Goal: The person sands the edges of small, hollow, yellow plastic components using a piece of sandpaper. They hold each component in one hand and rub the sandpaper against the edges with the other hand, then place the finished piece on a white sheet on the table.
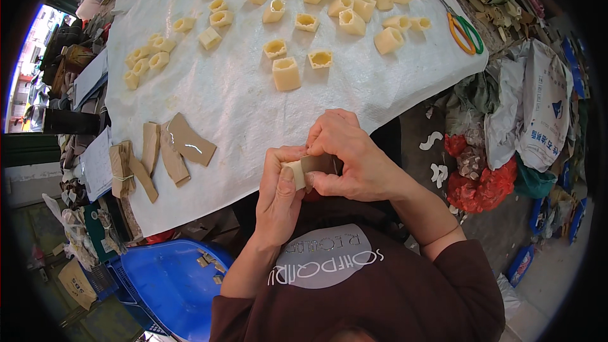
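Close to my body, just off the table's near edge, my left hand (278, 183) grips a small cream-coloured block (296, 175) between thumb and fingers. A strip of brown sheet material (318, 164) lies against the block. My right hand (354, 158) pinches that strip, with its thumb below and its fingers above. The fingers partly cover both pieces. On the white-covered table (221, 95) beyond stand many hollow cream blocks, the nearest upright one (287, 75) straight ahead of my hands. Flat brown pieces (190, 140) lie to the left, beside a tied brown bundle (121, 171).
Scissors (465, 33) with orange and green handles lie at the table's right edge. A blue basin (168, 278) with brown scraps sits low at left. Red bags (484, 187) and a white sack (544, 107) stand on the right. Clutter lines the left side.
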`<state>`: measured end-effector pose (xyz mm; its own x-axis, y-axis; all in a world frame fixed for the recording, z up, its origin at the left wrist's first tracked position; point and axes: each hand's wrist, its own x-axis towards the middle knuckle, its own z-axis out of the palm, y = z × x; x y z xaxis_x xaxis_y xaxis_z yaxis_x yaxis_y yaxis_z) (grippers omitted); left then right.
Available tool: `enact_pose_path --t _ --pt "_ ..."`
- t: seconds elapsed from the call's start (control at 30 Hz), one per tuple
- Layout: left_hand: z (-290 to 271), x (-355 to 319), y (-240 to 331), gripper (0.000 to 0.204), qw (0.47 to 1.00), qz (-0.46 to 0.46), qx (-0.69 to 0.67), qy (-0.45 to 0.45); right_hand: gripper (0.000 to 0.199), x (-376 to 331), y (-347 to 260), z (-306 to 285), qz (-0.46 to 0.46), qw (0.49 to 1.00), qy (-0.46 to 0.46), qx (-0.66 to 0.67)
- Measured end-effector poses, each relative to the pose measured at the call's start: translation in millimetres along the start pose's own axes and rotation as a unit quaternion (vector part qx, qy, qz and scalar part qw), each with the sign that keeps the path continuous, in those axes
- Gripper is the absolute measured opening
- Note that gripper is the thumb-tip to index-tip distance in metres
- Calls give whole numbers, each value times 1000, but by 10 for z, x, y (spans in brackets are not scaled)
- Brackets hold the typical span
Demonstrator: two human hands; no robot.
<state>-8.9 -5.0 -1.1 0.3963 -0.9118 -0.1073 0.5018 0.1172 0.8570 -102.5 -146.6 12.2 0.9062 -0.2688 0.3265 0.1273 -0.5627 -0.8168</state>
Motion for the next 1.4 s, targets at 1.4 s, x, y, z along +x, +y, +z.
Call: enact_pose_path --t 1.4 --pt "31 3 -7 34 997 -51 59 -17 12 1 83 -54 -12 999 -32 -24"
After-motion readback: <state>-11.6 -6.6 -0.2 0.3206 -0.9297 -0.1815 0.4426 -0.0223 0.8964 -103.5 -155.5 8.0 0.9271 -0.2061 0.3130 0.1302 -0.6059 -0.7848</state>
